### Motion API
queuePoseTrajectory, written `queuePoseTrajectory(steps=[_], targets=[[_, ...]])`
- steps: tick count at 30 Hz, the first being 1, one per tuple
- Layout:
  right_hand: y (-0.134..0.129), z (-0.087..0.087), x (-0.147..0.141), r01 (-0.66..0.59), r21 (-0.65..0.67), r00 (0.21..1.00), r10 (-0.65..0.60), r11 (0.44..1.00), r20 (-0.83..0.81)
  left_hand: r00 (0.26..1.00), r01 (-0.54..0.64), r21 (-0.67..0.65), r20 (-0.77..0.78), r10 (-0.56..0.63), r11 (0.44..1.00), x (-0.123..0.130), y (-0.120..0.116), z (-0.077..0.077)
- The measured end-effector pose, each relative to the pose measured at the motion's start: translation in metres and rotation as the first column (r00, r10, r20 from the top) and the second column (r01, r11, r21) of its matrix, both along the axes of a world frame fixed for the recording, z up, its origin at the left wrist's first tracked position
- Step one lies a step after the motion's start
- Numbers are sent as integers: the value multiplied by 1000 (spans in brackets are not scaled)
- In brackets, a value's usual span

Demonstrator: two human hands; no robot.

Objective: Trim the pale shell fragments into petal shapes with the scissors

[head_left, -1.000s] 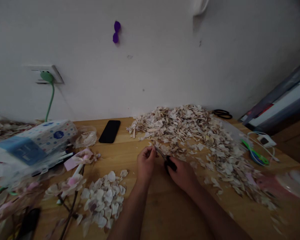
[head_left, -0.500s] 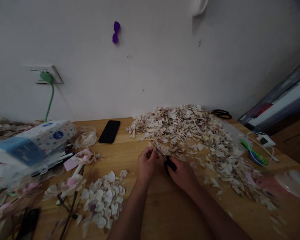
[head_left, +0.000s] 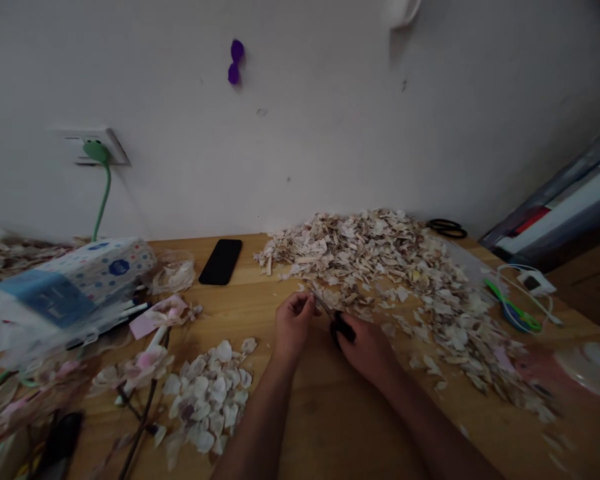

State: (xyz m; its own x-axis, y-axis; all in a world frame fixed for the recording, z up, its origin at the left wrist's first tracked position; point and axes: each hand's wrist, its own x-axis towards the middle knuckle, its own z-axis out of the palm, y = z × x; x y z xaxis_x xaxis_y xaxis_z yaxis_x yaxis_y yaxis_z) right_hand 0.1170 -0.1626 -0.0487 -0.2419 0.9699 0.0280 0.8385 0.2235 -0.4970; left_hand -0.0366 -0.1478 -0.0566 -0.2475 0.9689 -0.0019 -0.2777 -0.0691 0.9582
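Wall: socket fitted with a green plug; green cord runs down behind a blue-and-white tissue pack. Purple ornament attached higher up. Table: black phone lies flat near the back edge. Far right: white charger, white cable beside it.

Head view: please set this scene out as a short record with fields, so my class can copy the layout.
Right grip: holding black-handled scissors
Left grip: pinched closed near the scissors' tips; anything held is too small to tell
Surface: wooden table against a pale wall
Beyond both: large heap of pale scraps
Left of the left forearm: smaller pile of rounded pale pieces
Phone: black, lying flat, left of the large heap
Socket: green plug inserted
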Motion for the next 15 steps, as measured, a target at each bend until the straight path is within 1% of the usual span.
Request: queuePoseTrajectory(steps=[4,7,15], targets=[[0,0,0,-9,-9,1000,9,1000,1,994,23,-7,-106,-24,1000,-6,-1,6],[0,0,0,2,-16,1000,-2,1000,16,987,35,-5,-157,-35,999,-8,-2,9],[1,-1,1,-2,-2,1000,2,1000,17,978,43,-17,-204,-46,999,-8,-1,8]])
